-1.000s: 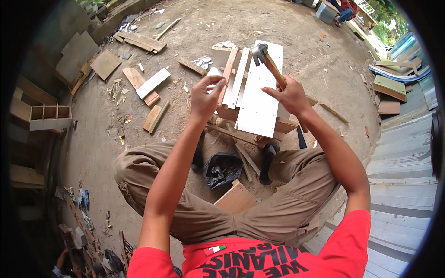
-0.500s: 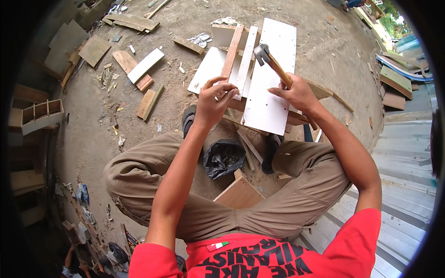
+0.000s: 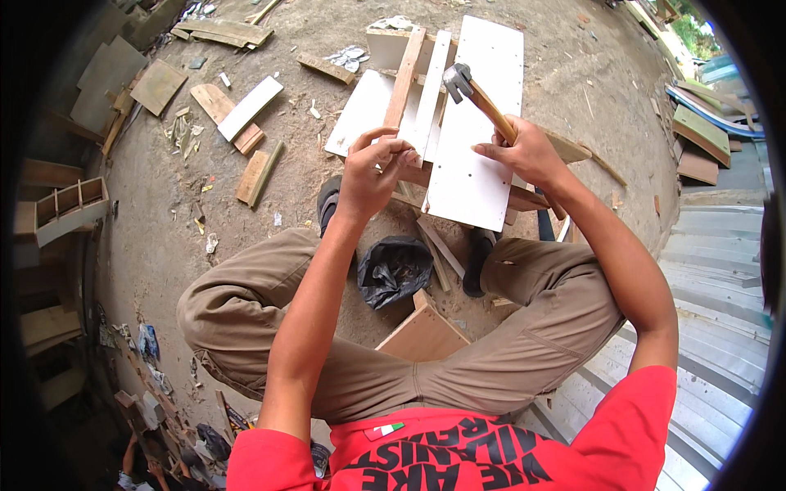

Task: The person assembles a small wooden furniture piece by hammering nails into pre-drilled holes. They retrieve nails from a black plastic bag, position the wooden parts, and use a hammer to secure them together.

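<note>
My right hand (image 3: 528, 155) is wrapped round the wooden handle of a claw hammer (image 3: 489, 108), whose dark metal head hangs over a long white board (image 3: 468, 155). Small dark dots, like nail heads, mark that board. To its left my left hand (image 3: 372, 170) is closed in a pinch near the lower ends of a white strip (image 3: 429, 102) and a reddish-brown strip (image 3: 406, 78). What the fingertips pinch, if anything, is too small to make out. These pieces lie across a low wooden frame, with another white panel (image 3: 360, 110) beneath the strips.
A black plastic bag (image 3: 395, 270) sits open between my feet, beside a plywood piece (image 3: 424, 329). Scrap boards (image 3: 237, 114) lie on the dirt floor to the left. Corrugated metal sheets (image 3: 708, 270) cover the right side, with stacked panels (image 3: 700, 139) beyond.
The whole view has shifted slightly, so the boards sit a little higher in the picture. Both hands keep nearly the same pose, and the hammer is still held over the white board.
</note>
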